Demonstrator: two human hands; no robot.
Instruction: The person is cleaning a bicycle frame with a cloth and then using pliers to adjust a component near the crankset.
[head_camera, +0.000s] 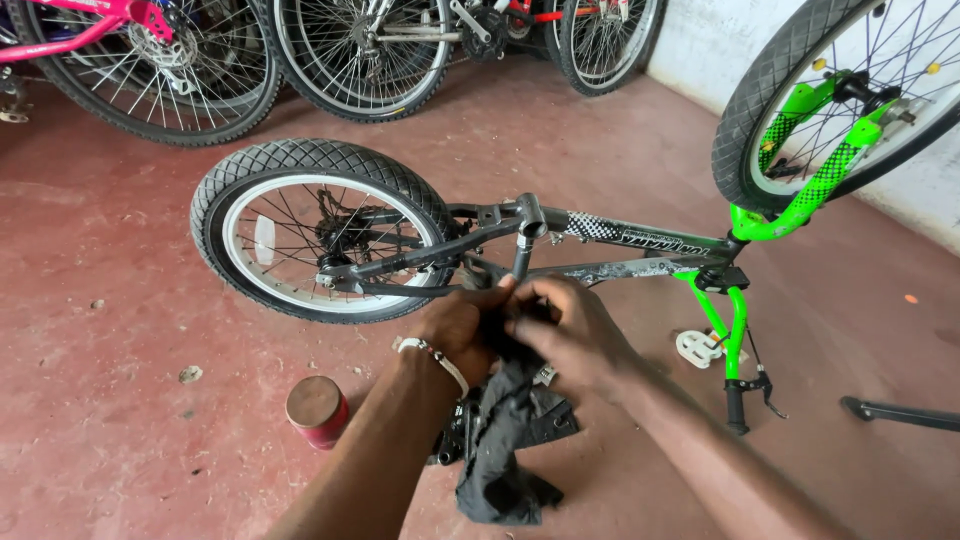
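A small bicycle with a grey frame (610, 238) and green fork (800, 205) lies on its side on the red floor. Its rear wheel (318, 228) is at the left, its front wheel (830, 95) is raised at the upper right. My left hand (458, 330) and my right hand (570, 335) meet low on the frame near the crank. Both grip a dark cloth (505, 440) that hangs down over the black pedal area (455, 430). A white bracelet sits on my left wrist.
A red can with a brown lid (318, 410) stands on the floor at my left forearm. A white pedal (697, 347) and green handlebar (737, 340) lie to the right. Several other bicycles (200, 60) stand along the back. A black bar (900, 412) lies at the far right.
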